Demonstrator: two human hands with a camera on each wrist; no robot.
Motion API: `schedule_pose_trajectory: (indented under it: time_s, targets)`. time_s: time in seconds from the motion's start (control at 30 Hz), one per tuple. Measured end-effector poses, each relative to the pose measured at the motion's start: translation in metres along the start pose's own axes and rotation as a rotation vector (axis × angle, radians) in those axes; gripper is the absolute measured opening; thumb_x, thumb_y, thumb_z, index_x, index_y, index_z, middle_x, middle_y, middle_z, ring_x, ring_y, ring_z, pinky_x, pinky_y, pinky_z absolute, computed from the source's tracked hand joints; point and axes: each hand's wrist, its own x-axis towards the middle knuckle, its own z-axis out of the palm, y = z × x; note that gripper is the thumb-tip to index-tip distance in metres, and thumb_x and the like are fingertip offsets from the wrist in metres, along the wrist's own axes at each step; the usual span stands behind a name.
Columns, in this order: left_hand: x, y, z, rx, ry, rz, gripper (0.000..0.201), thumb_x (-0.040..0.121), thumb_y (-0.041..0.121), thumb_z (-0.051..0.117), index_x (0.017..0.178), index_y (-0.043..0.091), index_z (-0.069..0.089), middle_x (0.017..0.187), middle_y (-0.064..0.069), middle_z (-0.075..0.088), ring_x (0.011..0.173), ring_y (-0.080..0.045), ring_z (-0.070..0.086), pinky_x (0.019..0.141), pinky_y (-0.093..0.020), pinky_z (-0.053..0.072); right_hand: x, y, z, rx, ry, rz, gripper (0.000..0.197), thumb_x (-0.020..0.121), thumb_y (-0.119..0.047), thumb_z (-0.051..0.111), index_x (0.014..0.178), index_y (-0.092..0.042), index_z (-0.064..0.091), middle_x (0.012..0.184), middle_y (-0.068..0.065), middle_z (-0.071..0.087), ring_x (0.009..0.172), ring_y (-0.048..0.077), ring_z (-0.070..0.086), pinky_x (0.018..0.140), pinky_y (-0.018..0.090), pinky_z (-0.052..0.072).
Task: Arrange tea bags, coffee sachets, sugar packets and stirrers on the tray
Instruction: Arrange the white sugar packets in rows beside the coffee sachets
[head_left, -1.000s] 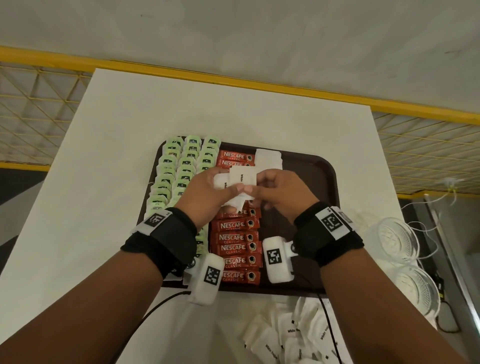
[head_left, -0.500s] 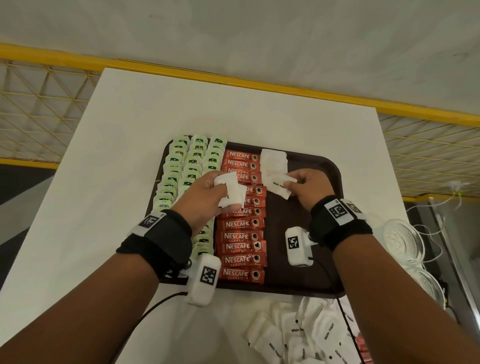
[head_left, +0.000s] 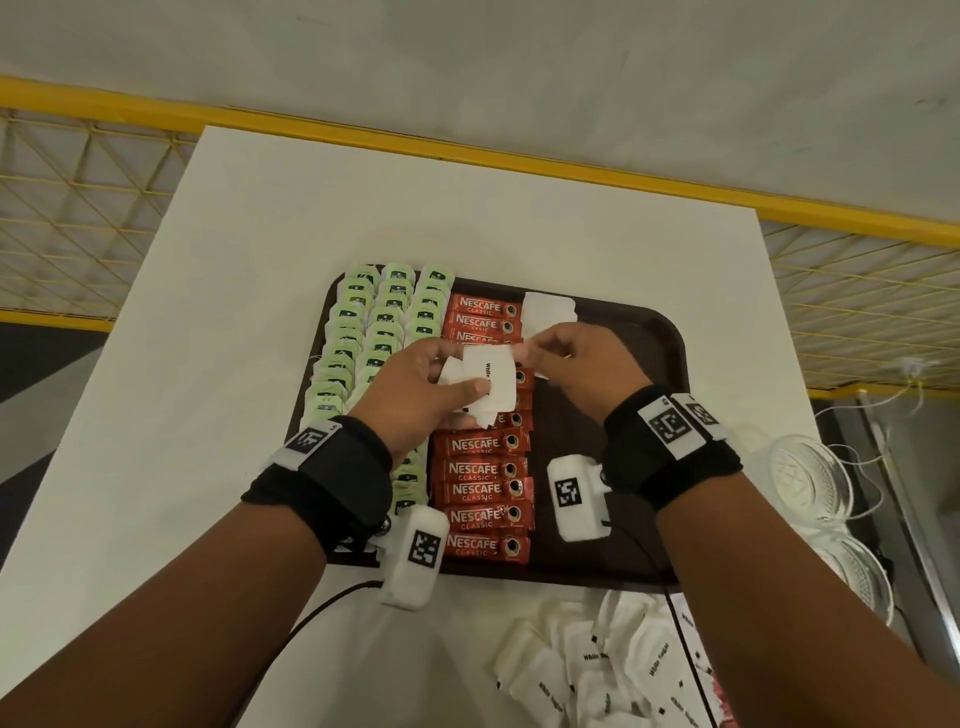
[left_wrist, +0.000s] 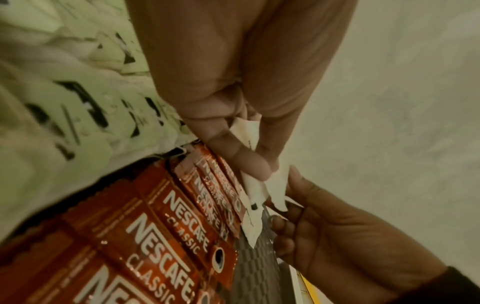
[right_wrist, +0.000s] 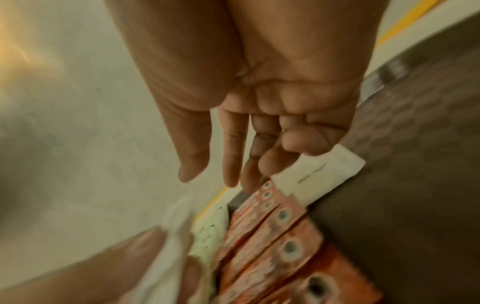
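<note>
Sugar packets (head_left: 480, 387) being gripped in a bunch by left hand (head_left: 415, 397), above coffee sachets (head_left: 485, 467) lining brown tray (head_left: 660, 358) beside tea bags (head_left: 379, 317). Right hand (head_left: 576, 364) reaching with fingers loosely apart, fingertips (left_wrist: 294, 179) touching bunch's edge; placed packets (head_left: 548, 312) lying at tray's far end, more packets (head_left: 608, 670) lying loose on worktop (head_left: 260, 260).

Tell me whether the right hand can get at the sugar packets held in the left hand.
Probably yes. The right hand is open, holds nothing, and its fingertips already sit at the edge of the sugar packets fanned out of the left hand above the tray. Nothing lies between them.
</note>
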Motion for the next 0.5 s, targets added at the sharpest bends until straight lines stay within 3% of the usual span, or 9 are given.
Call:
schedule_pose_trajectory:
  time_s: [0.13, 0.27, 0.37, 0.43, 0.5]
  targets:
    - [0.0, -0.001, 0.008, -0.009, 0.008, 0.052, 0.031, 0.084, 0.005, 0.074, 0.111, 0.007, 0.06, 0.104, -0.01, 0.074, 0.089, -0.023, 0.074, 0.065, -0.031, 0.062, -0.01, -0.011, 0.001, 0.259, -0.172, 0.017, 0.004, 0.088, -0.021, 0.07, 0.086, -0.022, 0.067, 0.075, -0.012, 0.069, 0.062, -0.006, 0.063, 0.056, 0.011, 0.046]
    - [-0.001, -0.002, 0.01, -0.037, 0.0, 0.051, 0.03, 0.085, 0.003, 0.072, 0.113, 0.004, 0.059, 0.108, -0.012, 0.072, 0.093, -0.024, 0.073, 0.073, -0.037, 0.062, -0.012, -0.003, 0.0, 0.425, -0.183, 0.097, 0.005, 0.088, -0.014, 0.068, 0.091, -0.016, 0.066, 0.088, 0.0, 0.074, 0.076, 0.01, 0.069, 0.064, 0.023, 0.054]
    - [0.0, -0.004, 0.009, -0.014, -0.057, 0.022, 0.027, 0.092, -0.002, 0.061, 0.119, 0.002, 0.059, 0.116, -0.013, 0.068, 0.103, -0.024, 0.069, 0.078, -0.033, 0.061, -0.009, 0.004, -0.005, 0.667, -0.1, 0.213, 0.009, 0.095, -0.009, 0.059, 0.103, -0.009, 0.059, 0.091, 0.009, 0.074, 0.073, 0.019, 0.072, 0.058, 0.027, 0.057]
    - [0.0, -0.004, 0.006, 0.042, -0.069, 0.017, 0.029, 0.093, -0.005, 0.056, 0.12, 0.005, 0.06, 0.116, -0.011, 0.068, 0.105, -0.021, 0.067, 0.079, -0.029, 0.06, -0.002, 0.012, -0.013, 0.583, -0.037, 0.247, 0.012, 0.097, -0.012, 0.057, 0.108, -0.012, 0.056, 0.094, 0.01, 0.074, 0.07, 0.02, 0.072, 0.053, 0.025, 0.054]
    - [0.001, -0.005, 0.003, 0.066, -0.061, 0.021, 0.028, 0.093, -0.005, 0.055, 0.115, 0.01, 0.062, 0.115, -0.008, 0.069, 0.105, -0.02, 0.067, 0.084, -0.032, 0.06, 0.005, 0.023, -0.022, 0.403, 0.016, 0.23, 0.014, 0.095, -0.009, 0.06, 0.107, -0.015, 0.057, 0.096, 0.007, 0.072, 0.067, 0.017, 0.069, 0.048, 0.021, 0.051]
